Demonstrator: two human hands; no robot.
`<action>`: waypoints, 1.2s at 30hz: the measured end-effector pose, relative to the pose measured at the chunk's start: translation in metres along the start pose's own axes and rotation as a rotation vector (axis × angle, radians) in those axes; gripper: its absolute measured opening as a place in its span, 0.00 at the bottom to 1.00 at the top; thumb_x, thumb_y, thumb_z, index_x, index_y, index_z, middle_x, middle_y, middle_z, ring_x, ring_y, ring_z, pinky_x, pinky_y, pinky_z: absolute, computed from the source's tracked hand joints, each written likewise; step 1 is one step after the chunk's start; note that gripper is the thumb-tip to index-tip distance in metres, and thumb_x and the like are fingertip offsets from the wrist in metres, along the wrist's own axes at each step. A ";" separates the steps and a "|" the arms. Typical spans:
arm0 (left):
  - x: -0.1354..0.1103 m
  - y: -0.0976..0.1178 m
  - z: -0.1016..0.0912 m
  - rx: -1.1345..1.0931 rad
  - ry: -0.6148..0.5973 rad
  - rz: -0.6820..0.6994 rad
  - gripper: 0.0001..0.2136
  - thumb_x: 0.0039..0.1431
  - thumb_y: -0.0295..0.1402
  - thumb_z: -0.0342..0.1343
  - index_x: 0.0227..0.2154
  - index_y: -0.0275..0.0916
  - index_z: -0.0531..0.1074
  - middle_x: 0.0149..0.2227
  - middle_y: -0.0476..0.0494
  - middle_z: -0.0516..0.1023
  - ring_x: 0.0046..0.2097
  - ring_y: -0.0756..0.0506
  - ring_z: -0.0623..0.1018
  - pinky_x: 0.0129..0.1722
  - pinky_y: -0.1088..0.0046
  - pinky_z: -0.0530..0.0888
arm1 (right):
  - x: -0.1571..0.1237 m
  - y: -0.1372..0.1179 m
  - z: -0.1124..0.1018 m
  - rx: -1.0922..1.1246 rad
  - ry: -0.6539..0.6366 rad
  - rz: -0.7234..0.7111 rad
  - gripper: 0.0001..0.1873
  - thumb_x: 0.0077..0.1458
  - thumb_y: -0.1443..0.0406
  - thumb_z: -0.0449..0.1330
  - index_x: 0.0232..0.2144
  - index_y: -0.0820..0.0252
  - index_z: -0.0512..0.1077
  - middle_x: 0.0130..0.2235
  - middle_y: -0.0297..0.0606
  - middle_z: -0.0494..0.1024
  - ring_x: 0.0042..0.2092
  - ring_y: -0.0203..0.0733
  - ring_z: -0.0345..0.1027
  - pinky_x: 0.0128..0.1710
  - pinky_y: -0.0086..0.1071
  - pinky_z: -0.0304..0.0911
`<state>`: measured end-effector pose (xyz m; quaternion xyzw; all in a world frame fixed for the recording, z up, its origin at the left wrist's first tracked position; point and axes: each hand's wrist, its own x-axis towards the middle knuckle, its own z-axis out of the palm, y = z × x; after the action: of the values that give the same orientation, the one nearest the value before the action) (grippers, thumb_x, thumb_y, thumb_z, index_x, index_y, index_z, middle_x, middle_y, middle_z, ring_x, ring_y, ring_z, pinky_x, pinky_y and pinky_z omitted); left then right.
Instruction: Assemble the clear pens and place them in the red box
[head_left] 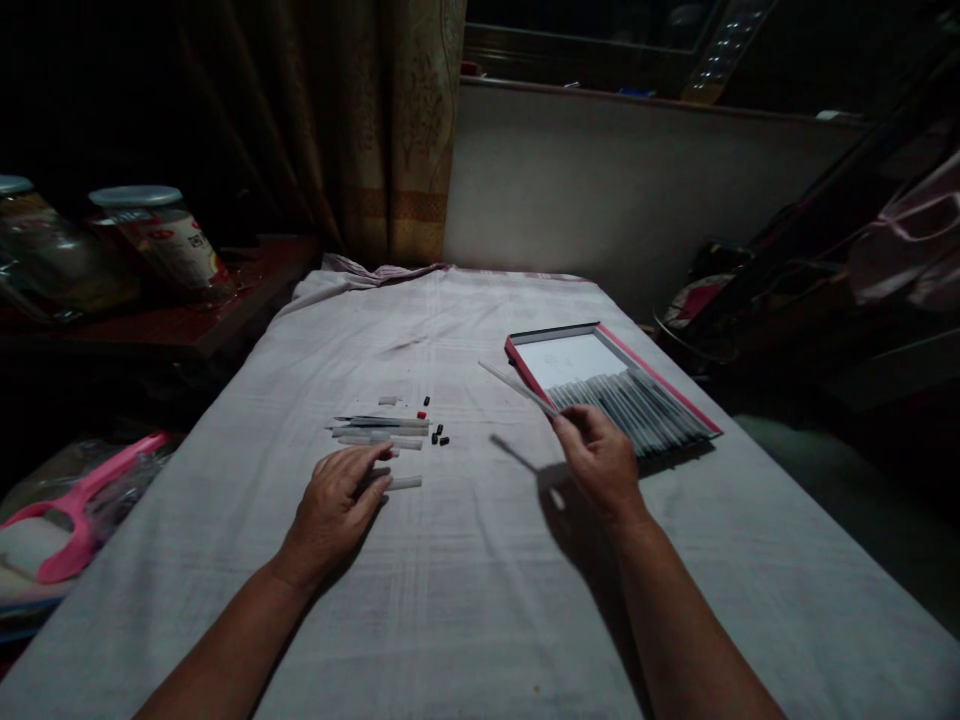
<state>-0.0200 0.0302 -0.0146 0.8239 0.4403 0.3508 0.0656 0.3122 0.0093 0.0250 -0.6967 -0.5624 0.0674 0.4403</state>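
My right hand (598, 455) is closed in a pinch on one end of a slim pale pen (517, 386), which points up and to the left above the cloth. My left hand (337, 505) rests low over the cloth, thumb and forefinger apart. By its thumb tip lies a translucent pen barrel (407, 482). Just beyond the left fingers are several loose pen parts (382, 430), with dark refills and pale tubes side by side. Small black caps (439, 432) and a red cap (421, 415) lie to their right.
An open shallow box (574, 360) with pink sides stands at the right, a row of grey pens (637, 410) inside. White cloth (450, 600) covers the table. Lidded jars (161, 235) are on a side shelf at left, above a pink plastic handle (82, 505).
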 end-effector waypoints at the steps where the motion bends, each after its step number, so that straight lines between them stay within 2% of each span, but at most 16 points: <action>1: -0.001 -0.001 0.000 0.013 -0.001 -0.008 0.16 0.64 0.37 0.52 0.53 0.44 0.69 0.45 0.42 0.81 0.47 0.40 0.78 0.50 0.58 0.72 | 0.007 0.012 -0.010 -0.089 0.117 0.045 0.16 0.54 0.55 0.55 0.35 0.60 0.75 0.33 0.43 0.80 0.31 0.44 0.70 0.33 0.34 0.62; 3: -0.001 -0.002 0.002 0.030 -0.012 -0.019 0.15 0.64 0.38 0.51 0.51 0.44 0.70 0.45 0.42 0.81 0.47 0.40 0.78 0.49 0.58 0.72 | 0.018 0.033 -0.025 -0.258 0.283 0.158 0.17 0.53 0.55 0.55 0.34 0.61 0.75 0.33 0.45 0.80 0.31 0.47 0.69 0.34 0.37 0.61; 4: -0.001 -0.002 0.002 0.035 -0.021 -0.025 0.14 0.64 0.39 0.51 0.51 0.43 0.71 0.45 0.42 0.81 0.47 0.40 0.78 0.49 0.58 0.72 | 0.022 0.041 -0.031 -0.331 0.313 0.202 0.16 0.52 0.56 0.55 0.34 0.62 0.76 0.33 0.46 0.80 0.32 0.48 0.70 0.35 0.37 0.61; 8: -0.001 -0.003 0.003 0.060 -0.029 -0.032 0.15 0.65 0.40 0.50 0.49 0.42 0.73 0.44 0.42 0.81 0.46 0.40 0.79 0.49 0.59 0.72 | 0.026 0.057 -0.034 -0.560 0.266 0.289 0.15 0.53 0.61 0.54 0.36 0.63 0.77 0.36 0.48 0.80 0.38 0.51 0.70 0.39 0.39 0.58; 13: -0.002 -0.004 0.003 0.084 -0.030 -0.027 0.15 0.64 0.40 0.50 0.48 0.42 0.74 0.43 0.42 0.82 0.46 0.40 0.79 0.48 0.59 0.73 | 0.023 0.052 -0.023 -0.685 0.186 0.312 0.14 0.55 0.63 0.54 0.38 0.63 0.77 0.38 0.49 0.80 0.41 0.52 0.70 0.41 0.42 0.55; 20: -0.003 -0.005 -0.002 0.092 -0.058 -0.055 0.14 0.63 0.42 0.52 0.45 0.42 0.75 0.42 0.42 0.81 0.45 0.40 0.78 0.47 0.59 0.72 | 0.021 0.055 -0.024 -0.694 0.188 0.250 0.14 0.55 0.62 0.55 0.37 0.63 0.77 0.38 0.49 0.79 0.41 0.53 0.68 0.41 0.42 0.53; 25: -0.004 -0.005 -0.007 0.103 -0.105 -0.073 0.15 0.61 0.46 0.53 0.44 0.43 0.75 0.42 0.41 0.81 0.45 0.39 0.78 0.47 0.59 0.71 | 0.023 0.042 -0.024 -0.635 0.282 0.051 0.13 0.55 0.64 0.53 0.36 0.62 0.76 0.39 0.48 0.79 0.42 0.53 0.68 0.42 0.41 0.56; 27: -0.003 -0.006 -0.008 0.112 -0.140 -0.066 0.14 0.61 0.46 0.53 0.41 0.43 0.76 0.42 0.41 0.81 0.45 0.39 0.77 0.47 0.59 0.71 | 0.023 0.027 -0.018 -0.559 0.236 -0.074 0.12 0.57 0.64 0.52 0.36 0.62 0.75 0.39 0.47 0.79 0.42 0.51 0.69 0.44 0.40 0.58; 30: -0.003 -0.006 -0.008 0.117 -0.170 -0.051 0.12 0.63 0.44 0.52 0.37 0.43 0.76 0.41 0.42 0.80 0.44 0.39 0.77 0.46 0.59 0.71 | 0.021 0.001 0.002 -0.439 0.030 -0.228 0.12 0.59 0.65 0.51 0.36 0.60 0.75 0.38 0.45 0.79 0.42 0.47 0.70 0.45 0.36 0.61; 32: -0.003 -0.005 -0.007 0.127 -0.160 -0.044 0.12 0.63 0.42 0.51 0.36 0.43 0.76 0.40 0.42 0.80 0.44 0.40 0.77 0.46 0.59 0.71 | 0.021 -0.014 0.019 -0.405 -0.105 -0.241 0.14 0.60 0.66 0.51 0.40 0.61 0.75 0.41 0.45 0.79 0.42 0.45 0.72 0.45 0.34 0.63; 36: 0.000 -0.005 -0.002 0.193 -0.094 -0.027 0.10 0.64 0.38 0.51 0.37 0.43 0.76 0.42 0.40 0.80 0.46 0.39 0.76 0.46 0.59 0.71 | 0.035 -0.028 0.051 -0.521 -0.269 -0.139 0.18 0.61 0.67 0.52 0.51 0.61 0.71 0.55 0.48 0.73 0.48 0.47 0.72 0.47 0.35 0.65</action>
<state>-0.0243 0.0325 -0.0151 0.8358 0.4797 0.2669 0.0113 0.2746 0.0661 0.0276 -0.7308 -0.6604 -0.0179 0.1717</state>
